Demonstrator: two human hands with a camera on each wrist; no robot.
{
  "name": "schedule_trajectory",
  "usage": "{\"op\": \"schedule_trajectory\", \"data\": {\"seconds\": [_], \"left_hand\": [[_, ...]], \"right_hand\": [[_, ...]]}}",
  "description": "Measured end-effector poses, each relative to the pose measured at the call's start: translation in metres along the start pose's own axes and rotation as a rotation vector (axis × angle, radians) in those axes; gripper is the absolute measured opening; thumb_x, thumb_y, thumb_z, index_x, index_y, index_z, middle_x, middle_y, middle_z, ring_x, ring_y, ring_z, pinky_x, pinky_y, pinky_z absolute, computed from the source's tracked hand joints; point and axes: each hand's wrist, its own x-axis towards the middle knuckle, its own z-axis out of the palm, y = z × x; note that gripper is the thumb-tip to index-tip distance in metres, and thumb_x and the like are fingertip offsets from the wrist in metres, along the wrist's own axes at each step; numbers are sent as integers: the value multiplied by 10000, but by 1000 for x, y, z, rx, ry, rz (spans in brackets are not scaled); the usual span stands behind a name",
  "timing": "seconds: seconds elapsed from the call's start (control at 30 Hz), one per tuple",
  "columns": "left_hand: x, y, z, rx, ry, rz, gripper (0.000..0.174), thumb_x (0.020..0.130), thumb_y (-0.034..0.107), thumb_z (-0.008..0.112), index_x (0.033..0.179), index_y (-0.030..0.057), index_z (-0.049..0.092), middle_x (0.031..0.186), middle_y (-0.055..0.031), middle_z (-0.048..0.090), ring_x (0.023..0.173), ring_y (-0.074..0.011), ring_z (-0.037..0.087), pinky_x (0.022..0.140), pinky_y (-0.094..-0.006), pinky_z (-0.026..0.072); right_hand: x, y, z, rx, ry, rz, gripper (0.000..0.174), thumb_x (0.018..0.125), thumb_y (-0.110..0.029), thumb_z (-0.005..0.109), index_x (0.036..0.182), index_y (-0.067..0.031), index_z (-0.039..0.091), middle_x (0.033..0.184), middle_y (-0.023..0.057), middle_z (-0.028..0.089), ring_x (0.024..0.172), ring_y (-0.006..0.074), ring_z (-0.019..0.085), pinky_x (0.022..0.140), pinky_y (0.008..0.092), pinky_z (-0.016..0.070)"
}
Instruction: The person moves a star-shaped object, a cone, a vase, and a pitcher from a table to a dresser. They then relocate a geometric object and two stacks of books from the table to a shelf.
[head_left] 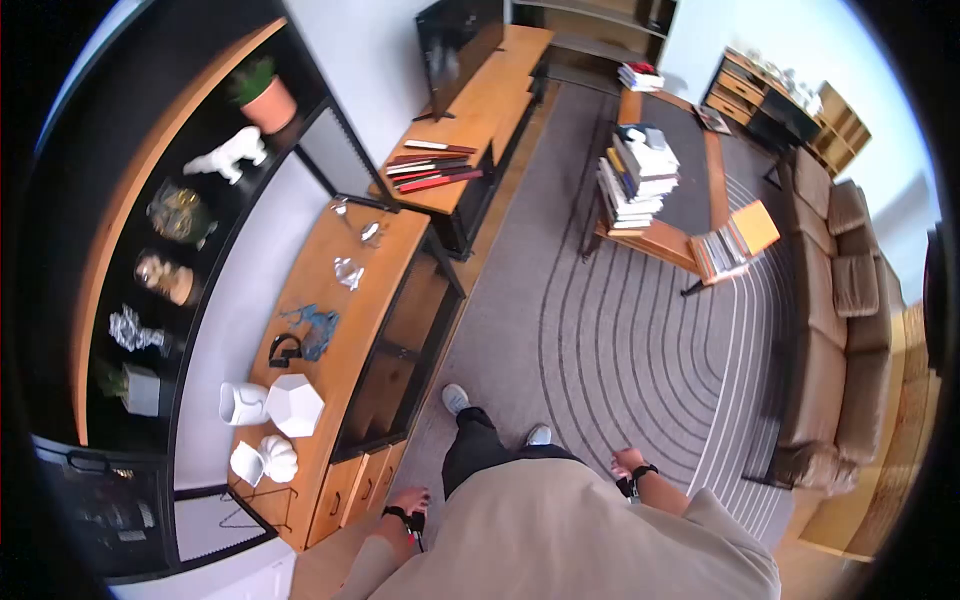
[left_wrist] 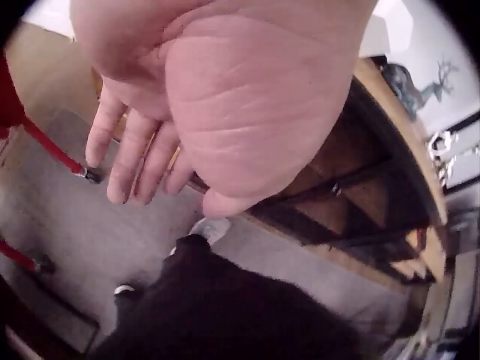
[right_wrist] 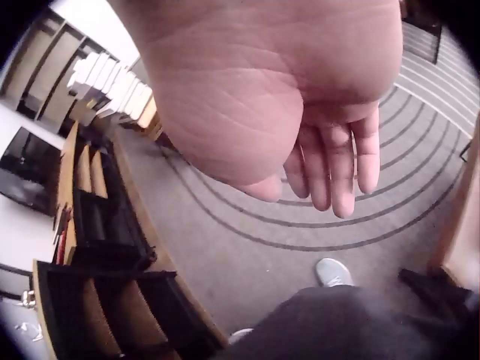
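Observation:
The left hand (head_left: 408, 502) hangs beside the wooden sideboard (head_left: 345, 335), a black strap on its wrist. In the left wrist view the palm (left_wrist: 247, 97) faces the camera, its fingers loosely extended and holding nothing. On the other side of the body, the right hand (head_left: 628, 462) hangs over the grey carpet (head_left: 520, 300), also strapped at the wrist. Its palm (right_wrist: 255, 97) shows in the right wrist view with relaxed fingers and nothing in them. White vases (head_left: 295, 405) and a blue deer figure (head_left: 318, 330) stand on the sideboard, apart from the left hand.
A table (head_left: 715, 180) bears stacked books (head_left: 640, 175); a chair-like stand (head_left: 715, 255) holds more. The brown sofa (head_left: 810, 320) lines the right side. At the left are a shelf (head_left: 110, 225) with ornaments and a low TV cabinet (head_left: 515, 65) with books (head_left: 430, 170).

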Motion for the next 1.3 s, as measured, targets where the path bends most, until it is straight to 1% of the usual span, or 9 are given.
{"op": "schedule_trajectory", "data": {"seconds": [0.07, 0.23, 0.3, 0.33, 0.43, 0.67, 0.9, 1.1, 1.3], "left_hand": [[24, 59, 36, -293, 424, -826, 311, 931, 291, 490, 1091, 38, 577, 910, -120, 619, 735, -227, 617, 585, -382, 514], [73, 99, 17, -249, 499, -806, 299, 917, 263, 543, 1110, 38, 588, 928, -109, 644, 664, -194, 613, 482, -308, 482], [106, 133, 13, -107, 554, -769, 233, 893, 247, 545, 951, 43, 643, 770, -76, 647, 565, -177, 591, 425, -268, 432], [127, 135, -1, 20, 509, -776, 238, 860, 239, 539, 778, 47, 653, 627, -50, 619, 495, -175, 565, 416, -295, 413], [188, 170, -7, 299, 519, -668, 251, 827, 229, 546, 696, 37, 640, 585, -55, 605, 497, -178, 574, 445, -324, 433], [342, 261, 9, 370, 377, -582, 256, 822, 273, 584, 834, 25, 645, 706, -69, 645, 605, -164, 612, 546, -322, 486], [473, 314, 8, 289, 318, -473, 224, 852, 224, 588, 919, 13, 622, 735, -60, 631, 625, -160, 597, 584, -309, 487], [520, 334, 12, 400, 257, -487, 247, 830, 232, 598, 893, -4, 632, 732, -78, 658, 624, -173, 626, 598, -324, 505], [548, 334, 22, 486, 185, -683, 242, 869, 263, 581, 948, 36, 615, 786, -58, 651, 648, -170, 620, 542, -309, 450]], "right_hand": [[-16, 37, -12, 31, -5, 66, 228, 896, -223, 492, 865, -33, 614, 726, 97, 657, 533, 212, 640, 456, 343, 519], [-32, 91, -18, 171, 49, 25, 256, 903, -254, 478, 919, -34, 608, 741, 90, 657, 576, 205, 651, 486, 350, 527], [-17, 106, -19, 529, -30, 62, 246, 894, -202, 534, 864, 20, 636, 720, 110, 658, 580, 241, 658, 437, 343, 520], [-23, 101, -19, 554, -25, 65, 246, 894, -202, 534, 864, 20, 636, 720, 110, 658, 580, 241, 658, 437, 343, 520], [-33, 83, -12, 451, 111, 60, 202, 872, -196, 541, 941, -20, 612, 768, 79, 660, 591, 210, 652, 519, 356, 544], [-29, 58, -32, 722, 157, -62, 161, 887, -145, 562, 918, 0, 625, 750, 82, 654, 525, 184, 596, 459, 307, 496], [-41, 14, -98, 658, 302, 5, 208, 858, -212, 603, 978, -46, 638, 769, 46, 654, 602, 166, 631, 487, 306, 489], [-64, -49, -137, 724, 387, -130, 262, 897, -222, 583, 1052, -14, 619, 884, 94, 674, 742, 197, 668, 585, 304, 519], [-36, -20, -148, 722, 338, -76, 217, 871, -217, 592, 965, -25, 631, 786, 47, 646, 646, 166, 642, 483, 288, 475]]}}
